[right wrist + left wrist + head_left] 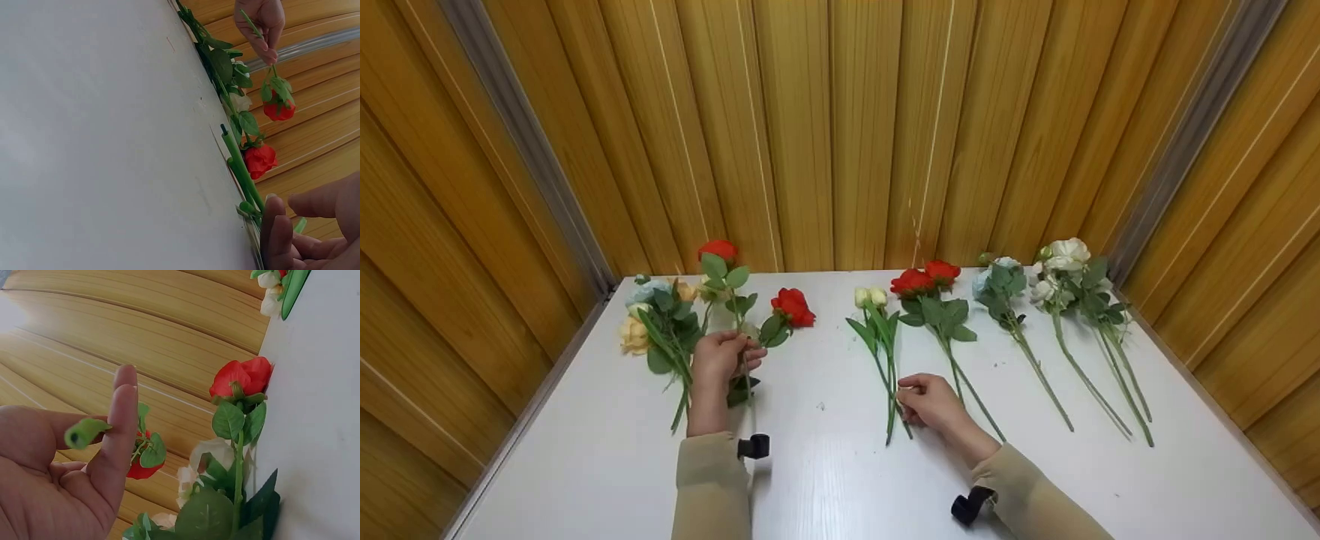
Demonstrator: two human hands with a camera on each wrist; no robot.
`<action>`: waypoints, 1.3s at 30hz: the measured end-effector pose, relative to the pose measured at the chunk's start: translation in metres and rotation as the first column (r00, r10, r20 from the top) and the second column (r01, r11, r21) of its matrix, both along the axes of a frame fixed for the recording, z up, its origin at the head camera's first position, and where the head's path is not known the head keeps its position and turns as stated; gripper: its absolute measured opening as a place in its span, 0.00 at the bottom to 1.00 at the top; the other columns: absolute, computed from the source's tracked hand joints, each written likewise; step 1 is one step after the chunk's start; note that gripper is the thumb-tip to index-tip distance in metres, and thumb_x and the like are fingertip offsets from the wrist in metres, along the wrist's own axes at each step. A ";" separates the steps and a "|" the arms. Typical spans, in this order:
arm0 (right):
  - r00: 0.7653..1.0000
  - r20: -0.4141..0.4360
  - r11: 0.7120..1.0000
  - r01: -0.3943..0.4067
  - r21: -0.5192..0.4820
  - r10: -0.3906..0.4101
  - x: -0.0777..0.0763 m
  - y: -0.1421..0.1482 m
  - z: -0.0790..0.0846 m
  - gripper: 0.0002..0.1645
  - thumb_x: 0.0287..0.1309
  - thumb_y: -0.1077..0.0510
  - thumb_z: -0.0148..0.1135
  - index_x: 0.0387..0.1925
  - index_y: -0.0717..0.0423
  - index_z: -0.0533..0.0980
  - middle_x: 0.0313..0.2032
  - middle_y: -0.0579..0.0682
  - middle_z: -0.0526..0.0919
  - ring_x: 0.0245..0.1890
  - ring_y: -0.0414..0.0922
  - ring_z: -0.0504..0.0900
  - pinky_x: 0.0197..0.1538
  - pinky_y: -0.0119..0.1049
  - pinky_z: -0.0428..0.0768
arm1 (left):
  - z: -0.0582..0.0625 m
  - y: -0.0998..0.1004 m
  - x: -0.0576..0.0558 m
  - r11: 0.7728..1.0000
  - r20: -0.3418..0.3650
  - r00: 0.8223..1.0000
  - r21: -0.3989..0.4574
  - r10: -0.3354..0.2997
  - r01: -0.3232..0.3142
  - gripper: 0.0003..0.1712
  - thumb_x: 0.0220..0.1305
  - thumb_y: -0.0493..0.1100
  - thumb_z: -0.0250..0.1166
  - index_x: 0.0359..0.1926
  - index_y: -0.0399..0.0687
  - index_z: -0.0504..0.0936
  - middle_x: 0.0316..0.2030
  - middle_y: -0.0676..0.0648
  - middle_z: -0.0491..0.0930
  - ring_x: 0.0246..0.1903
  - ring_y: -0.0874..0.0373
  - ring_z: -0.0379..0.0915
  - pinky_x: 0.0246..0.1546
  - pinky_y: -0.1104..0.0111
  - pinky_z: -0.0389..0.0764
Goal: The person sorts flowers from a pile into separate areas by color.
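Observation:
My left hand [721, 366] pinches the green stem of a red rose [718, 251] and holds it above the table, bloom pointing away. In the left wrist view, the cut stem end [83, 433] sticks out between thumb and fingers. Beneath and beside that hand lies another red rose [793, 307]. My right hand [936, 409] is at the lower stems of several pale tulips [871, 298] lying on the table. In the right wrist view, a gap shows between thumb and index finger, with the green tulip stems [242, 169] running behind the fingertips.
Left of my left hand lies a bunch of yellow and blue flowers [634, 335]. To the right are two red roses [913, 283], a light blue flower [981, 283] and white flowers [1067, 254]. A wood-patterned wall [795, 135] borders the white table [825, 480].

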State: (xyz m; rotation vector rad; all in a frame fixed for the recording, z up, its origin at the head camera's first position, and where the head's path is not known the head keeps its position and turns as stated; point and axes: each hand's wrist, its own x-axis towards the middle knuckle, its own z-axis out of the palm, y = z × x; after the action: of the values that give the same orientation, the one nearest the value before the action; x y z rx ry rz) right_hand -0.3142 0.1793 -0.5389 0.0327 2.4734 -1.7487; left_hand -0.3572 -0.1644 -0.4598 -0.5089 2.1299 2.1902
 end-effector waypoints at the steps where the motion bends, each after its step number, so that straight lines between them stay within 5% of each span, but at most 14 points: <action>1: 1.000 0.001 1.000 0.006 -0.002 -0.006 0.000 0.000 0.001 0.20 0.65 0.64 0.61 0.56 0.73 0.77 0.23 0.49 0.81 0.18 0.37 0.78 0.22 0.29 0.73 | 0.002 0.002 0.000 1.000 -0.001 1.000 -0.007 0.000 0.000 0.24 0.79 0.37 0.53 0.69 0.29 0.69 0.51 0.31 0.84 0.32 0.58 0.89 0.37 0.67 0.89; 14: 0.999 0.009 0.999 0.033 -0.030 -0.032 0.003 -0.002 0.014 0.17 0.69 0.63 0.60 0.55 0.65 0.80 0.33 0.52 0.86 0.23 0.39 0.81 0.24 0.29 0.73 | 0.012 0.049 0.007 0.995 -0.138 0.985 -0.029 -0.103 0.100 0.14 0.77 0.33 0.56 0.58 0.29 0.75 0.39 0.35 0.87 0.32 0.56 0.89 0.38 0.65 0.90; 21: 0.996 -0.045 0.990 -0.080 -0.117 0.076 0.008 -0.006 0.022 0.18 0.71 0.60 0.61 0.54 0.72 0.80 0.35 0.54 0.89 0.27 0.38 0.85 0.35 0.32 0.84 | 0.007 0.082 0.012 0.970 -0.190 0.951 -0.048 -0.245 0.240 0.11 0.76 0.32 0.56 0.54 0.30 0.74 0.38 0.35 0.89 0.33 0.55 0.89 0.38 0.65 0.90; 29: 0.964 -0.090 0.954 -0.260 -0.148 0.249 0.019 -0.012 0.032 0.25 0.73 0.54 0.60 0.58 0.74 0.77 0.44 0.58 0.91 0.37 0.38 0.90 0.42 0.33 0.86 | 0.006 0.124 0.025 0.909 -0.193 0.888 -0.069 -0.417 0.411 0.14 0.78 0.34 0.54 0.59 0.30 0.70 0.43 0.35 0.89 0.40 0.50 0.91 0.43 0.62 0.89; 39: 0.962 -0.102 0.933 -0.270 -0.238 0.253 0.027 -0.019 0.034 0.24 0.72 0.58 0.61 0.54 0.79 0.77 0.39 0.56 0.91 0.35 0.37 0.89 0.45 0.37 0.89 | -0.008 0.152 0.034 0.900 -0.243 0.867 -0.113 -0.435 0.420 0.08 0.76 0.32 0.56 0.52 0.35 0.71 0.40 0.38 0.90 0.40 0.50 0.91 0.43 0.62 0.89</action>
State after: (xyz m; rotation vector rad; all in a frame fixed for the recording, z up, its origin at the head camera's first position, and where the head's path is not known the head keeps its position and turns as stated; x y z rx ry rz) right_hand -0.2872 0.1599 -0.5051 -0.3688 2.1575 -1.9509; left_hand -0.3233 -0.0124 -0.4674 0.2581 2.1607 2.0314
